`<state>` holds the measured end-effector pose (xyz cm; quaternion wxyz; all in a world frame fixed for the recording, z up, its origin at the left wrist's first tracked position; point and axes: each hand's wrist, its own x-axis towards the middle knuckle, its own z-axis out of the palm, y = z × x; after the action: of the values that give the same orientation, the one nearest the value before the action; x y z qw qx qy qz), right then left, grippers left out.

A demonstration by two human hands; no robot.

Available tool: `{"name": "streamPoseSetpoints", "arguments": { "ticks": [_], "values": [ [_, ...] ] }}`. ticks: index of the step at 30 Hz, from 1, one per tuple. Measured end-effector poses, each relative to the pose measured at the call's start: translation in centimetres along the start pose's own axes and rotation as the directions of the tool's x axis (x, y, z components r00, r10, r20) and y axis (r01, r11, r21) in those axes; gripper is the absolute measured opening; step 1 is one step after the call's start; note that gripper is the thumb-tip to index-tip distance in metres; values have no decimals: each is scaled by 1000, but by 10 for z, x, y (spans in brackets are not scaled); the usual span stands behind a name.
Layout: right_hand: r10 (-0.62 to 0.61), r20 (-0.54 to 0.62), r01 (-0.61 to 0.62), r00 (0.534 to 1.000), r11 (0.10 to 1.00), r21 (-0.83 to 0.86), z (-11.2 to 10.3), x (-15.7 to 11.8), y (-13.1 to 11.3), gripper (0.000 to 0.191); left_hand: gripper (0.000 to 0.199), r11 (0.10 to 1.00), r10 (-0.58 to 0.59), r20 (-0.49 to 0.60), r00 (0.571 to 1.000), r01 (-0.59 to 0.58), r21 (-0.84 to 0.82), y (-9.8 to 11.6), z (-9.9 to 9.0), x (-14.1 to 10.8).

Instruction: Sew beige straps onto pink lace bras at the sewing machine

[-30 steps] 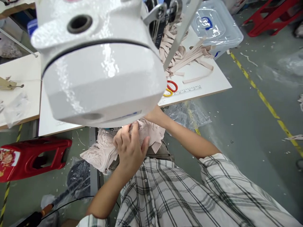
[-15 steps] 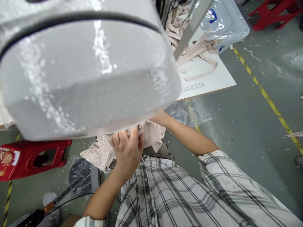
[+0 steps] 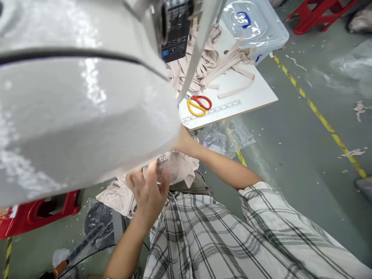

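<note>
A pale pink lace garment (image 3: 177,170) hangs under the large white head of what looks like a sewing machine (image 3: 95,147). Over the lace lies my left hand (image 3: 149,190), slightly blurred, its thumb and fingers apart and the fingertips partly behind the machine's lower edge. My right hand (image 3: 181,139) reaches in from the right to the far side of the lace. Only its wrist and back part show; the machine head covers its fingers, so what they touch cannot be seen.
On the white tabletop (image 3: 261,95) lie red-and-yellow scissors (image 3: 199,105), a clear ruler (image 3: 223,108) and beige fabric strips (image 3: 209,66). Behind stands a clear plastic bin (image 3: 258,29). Red stools (image 3: 43,213), plastic wrap (image 3: 226,135) and yellow tape (image 3: 319,120) are on the floor.
The view has shifted, uncovering the scissors and a control panel beside the machine. My left hand's fingers have spread and its thumb stands further off the lace. My right hand stays behind the machine head.
</note>
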<state>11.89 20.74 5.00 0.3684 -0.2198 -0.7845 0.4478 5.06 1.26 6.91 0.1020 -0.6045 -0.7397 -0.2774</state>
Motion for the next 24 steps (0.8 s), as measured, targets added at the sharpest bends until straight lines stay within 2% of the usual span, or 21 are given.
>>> {"name": "streamPoseSetpoints", "arguments": {
  "ticks": [2,4,6,9,11,16,24],
  "values": [
    [-14,-47,16,999,999,39,-3,-4,-1,9,53,996,-60,-37,998,57,-66,-8,2,-3],
    [17,-92,-11,996,997,71,-5,-11,0,13,51,966,-175,-10,984,170,-195,-17,6,-5],
    [58,-111,-47,992,994,99,-6,-18,2,16,50,881,-280,90,956,293,-371,-24,10,-6],
    [99,-106,-86,989,988,124,-6,-30,3,16,51,759,-313,245,918,397,-516,-28,15,-4],
    [138,-105,-123,985,982,140,-7,-38,3,16,52,766,-321,268,908,416,-490,-28,15,-3],
    [173,-77,-155,982,969,193,-8,-54,2,18,55,806,-375,214,902,431,-406,-27,13,-4],
    [210,-40,-198,977,958,209,-9,-74,7,25,61,871,-317,137,939,345,-351,-17,8,0]
  ]
}}
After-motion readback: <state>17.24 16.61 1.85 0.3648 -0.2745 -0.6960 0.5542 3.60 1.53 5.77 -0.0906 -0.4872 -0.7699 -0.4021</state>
